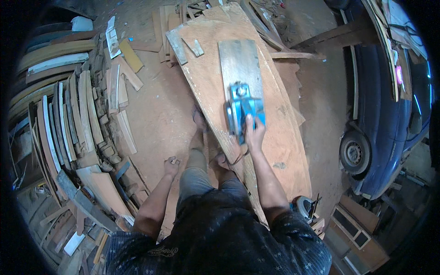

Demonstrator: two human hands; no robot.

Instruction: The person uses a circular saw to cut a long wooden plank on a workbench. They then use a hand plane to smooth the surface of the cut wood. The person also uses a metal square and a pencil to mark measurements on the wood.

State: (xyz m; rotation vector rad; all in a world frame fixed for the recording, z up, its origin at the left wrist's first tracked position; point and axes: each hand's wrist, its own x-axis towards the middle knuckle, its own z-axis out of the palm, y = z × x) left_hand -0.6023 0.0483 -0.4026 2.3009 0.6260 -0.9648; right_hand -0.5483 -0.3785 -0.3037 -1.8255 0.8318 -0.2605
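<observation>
My right hand [255,133] is wrapped round the rear handle of a blue electric hand planer [240,98]. The planer rests on the near part of a grey-brown wooden board [239,57]. That board lies lengthwise on a large, dusty wooden worktop [201,39], its far end beyond the tool. A dark cord shows below my right wrist. Away from the worktop, my left hand [171,167] hangs low beside my leg with its fingers curled closed. Something small and pale shows at its fingers, too small to make out.
Two wood offcuts [177,46] lie at the worktop's far left. Stacked planks [64,123] fill the left side. A dark blue car [385,114] stands to the right. Another power tool [302,205] sits by the worktop's near right corner. A wooden frame [350,227] lies lower right.
</observation>
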